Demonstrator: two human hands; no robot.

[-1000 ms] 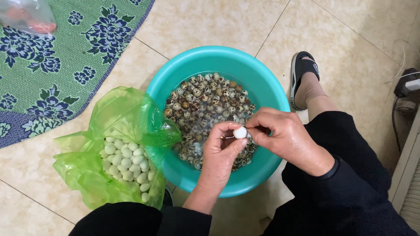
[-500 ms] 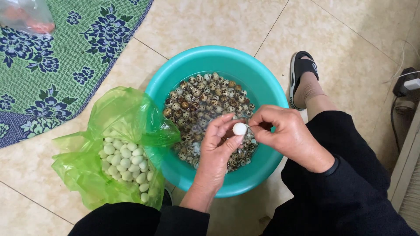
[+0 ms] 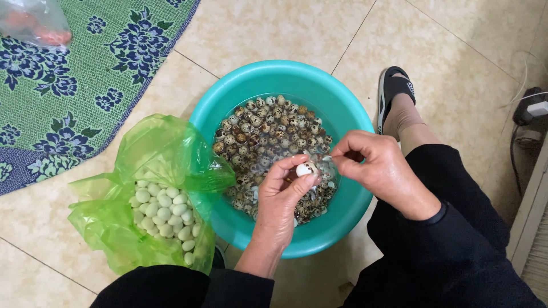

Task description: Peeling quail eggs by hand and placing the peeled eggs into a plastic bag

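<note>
My left hand (image 3: pixel 281 201) holds a small quail egg (image 3: pixel 306 169), mostly white with bits of speckled shell, over a teal plastic basin (image 3: pixel 337 97). The basin holds water and several speckled quail eggs (image 3: pixel 264 132). My right hand (image 3: pixel 374 165) is just right of the egg, its thumb and fingers pinched together on a scrap of shell. To the left of the basin an open green plastic bag (image 3: pixel 154 159) holds several peeled white eggs (image 3: pixel 162 214).
A green mat with blue flowers (image 3: pixel 68 85) lies on the tiled floor at upper left, with a clear plastic bag (image 3: pixel 34 23) on it. My foot in a black sandal (image 3: pixel 395 91) rests right of the basin. A plug and cable (image 3: pixel 531 111) sit at the far right.
My right hand has pulled slightly away from the egg with a piece of shell. My left hand has turned the egg a little, still over the basin.
</note>
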